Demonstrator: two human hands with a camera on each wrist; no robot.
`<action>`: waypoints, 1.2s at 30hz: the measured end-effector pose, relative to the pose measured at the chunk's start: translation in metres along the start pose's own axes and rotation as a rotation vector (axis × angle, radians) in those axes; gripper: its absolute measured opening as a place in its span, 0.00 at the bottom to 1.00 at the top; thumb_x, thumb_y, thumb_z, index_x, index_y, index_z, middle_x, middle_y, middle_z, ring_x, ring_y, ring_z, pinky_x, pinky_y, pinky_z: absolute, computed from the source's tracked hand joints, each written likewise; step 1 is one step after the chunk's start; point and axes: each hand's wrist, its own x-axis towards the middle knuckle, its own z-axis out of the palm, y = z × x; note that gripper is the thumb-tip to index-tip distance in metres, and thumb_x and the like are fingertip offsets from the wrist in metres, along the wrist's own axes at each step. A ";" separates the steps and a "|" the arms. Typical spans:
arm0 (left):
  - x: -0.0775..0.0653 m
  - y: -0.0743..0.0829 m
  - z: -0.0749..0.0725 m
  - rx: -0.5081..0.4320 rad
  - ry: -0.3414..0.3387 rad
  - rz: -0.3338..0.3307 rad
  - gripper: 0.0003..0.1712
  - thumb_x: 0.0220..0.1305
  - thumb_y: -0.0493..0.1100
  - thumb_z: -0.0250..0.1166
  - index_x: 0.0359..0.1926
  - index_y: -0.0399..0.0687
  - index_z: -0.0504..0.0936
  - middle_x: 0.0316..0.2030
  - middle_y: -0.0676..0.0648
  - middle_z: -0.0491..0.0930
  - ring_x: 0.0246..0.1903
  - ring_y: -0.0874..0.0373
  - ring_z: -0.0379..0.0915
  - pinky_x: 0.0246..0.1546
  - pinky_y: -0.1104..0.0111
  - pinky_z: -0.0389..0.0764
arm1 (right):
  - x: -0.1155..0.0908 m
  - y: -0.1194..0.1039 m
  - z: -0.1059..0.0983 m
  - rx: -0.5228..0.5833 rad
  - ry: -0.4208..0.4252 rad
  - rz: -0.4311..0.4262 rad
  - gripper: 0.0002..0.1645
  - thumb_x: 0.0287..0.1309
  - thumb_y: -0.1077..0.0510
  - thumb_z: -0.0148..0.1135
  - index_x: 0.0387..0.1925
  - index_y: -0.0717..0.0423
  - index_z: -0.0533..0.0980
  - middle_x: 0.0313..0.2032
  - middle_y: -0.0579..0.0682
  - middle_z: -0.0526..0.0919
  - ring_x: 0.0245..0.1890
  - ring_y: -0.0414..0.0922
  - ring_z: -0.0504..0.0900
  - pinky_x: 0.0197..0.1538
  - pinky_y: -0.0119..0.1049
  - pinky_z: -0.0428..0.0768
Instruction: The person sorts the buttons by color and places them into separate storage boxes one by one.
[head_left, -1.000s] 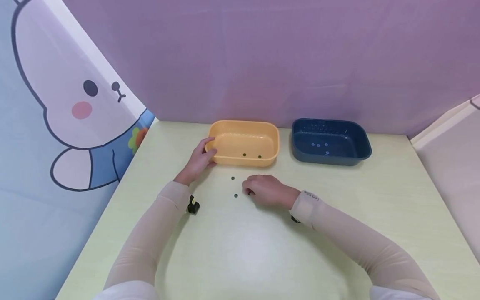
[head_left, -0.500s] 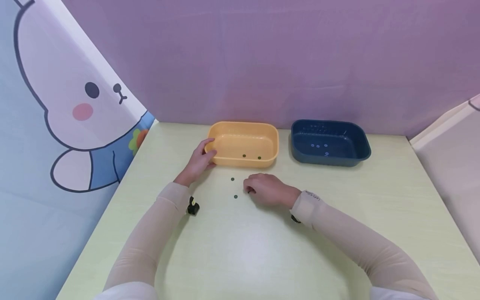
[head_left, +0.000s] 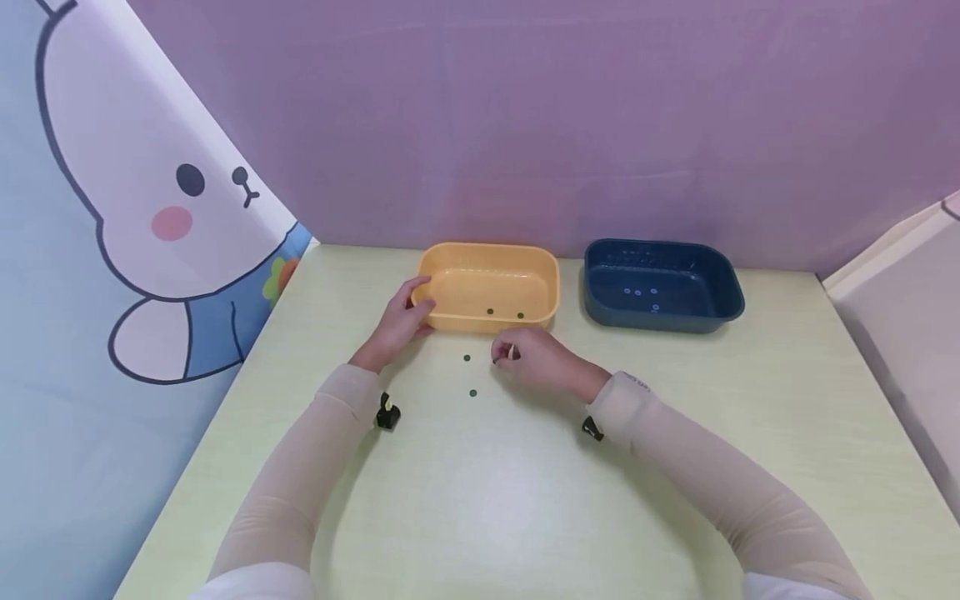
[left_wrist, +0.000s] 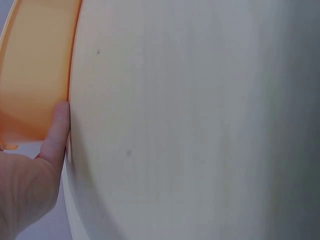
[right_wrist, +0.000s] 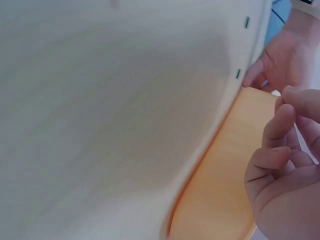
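In the head view my left hand [head_left: 397, 327] holds the left end of a yellow plastic tray [head_left: 491, 324], its thumb along the front wall. Two small dark green discs [head_left: 491, 312] lie inside that tray. In front of the tray, my right hand [head_left: 542, 360] is raised off the table, thumb and forefinger pinched together. A tiny dark disc [head_left: 495, 361] shows at those fingertips, mostly hidden. Left of this hand, two more dark green discs lie on the table, one farther back [head_left: 467, 358] and one nearer [head_left: 473, 392].
A dark blue tray [head_left: 663, 320] stands to the right of the yellow one, with several small pale-blue ring-like pieces [head_left: 638, 292] on its floor. Behind both rises a purple cloth wall [head_left: 487, 125]. A printed cartoon cloth [head_left: 135, 208] borders the pale table [head_left: 502, 500] on the left.
My right hand has lifted from the table and moved slightly back towards the yellow tray, a dark disc now at its fingertips. The left hand stays at the tray.
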 end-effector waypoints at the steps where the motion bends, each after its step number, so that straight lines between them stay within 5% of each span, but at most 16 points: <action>1: -0.001 0.000 0.000 0.004 0.004 0.000 0.34 0.77 0.41 0.54 0.78 0.58 0.56 0.74 0.36 0.55 0.67 0.39 0.64 0.60 0.49 0.75 | 0.001 0.000 -0.002 0.020 0.019 0.002 0.03 0.65 0.63 0.65 0.39 0.54 0.83 0.33 0.42 0.83 0.35 0.42 0.78 0.39 0.36 0.79; 12: -0.005 0.000 0.000 0.030 0.034 0.021 0.31 0.77 0.43 0.55 0.76 0.61 0.60 0.72 0.39 0.58 0.63 0.43 0.68 0.57 0.53 0.79 | 0.007 -0.005 -0.011 0.151 0.229 0.010 0.02 0.64 0.61 0.67 0.38 0.55 0.83 0.34 0.47 0.84 0.30 0.45 0.76 0.29 0.34 0.75; 24: -0.009 0.002 -0.005 -0.007 -0.012 0.012 0.33 0.77 0.43 0.55 0.78 0.61 0.56 0.75 0.39 0.53 0.68 0.40 0.62 0.61 0.49 0.74 | 0.010 -0.012 -0.014 0.179 0.413 0.018 0.03 0.63 0.62 0.69 0.38 0.55 0.83 0.33 0.46 0.85 0.27 0.46 0.75 0.28 0.36 0.74; 36: -0.011 0.002 -0.004 0.019 0.016 0.042 0.32 0.77 0.41 0.55 0.77 0.56 0.58 0.73 0.37 0.57 0.65 0.41 0.66 0.58 0.51 0.78 | 0.013 -0.010 -0.019 0.201 0.457 0.103 0.03 0.64 0.60 0.69 0.38 0.56 0.82 0.33 0.48 0.84 0.31 0.47 0.77 0.32 0.37 0.77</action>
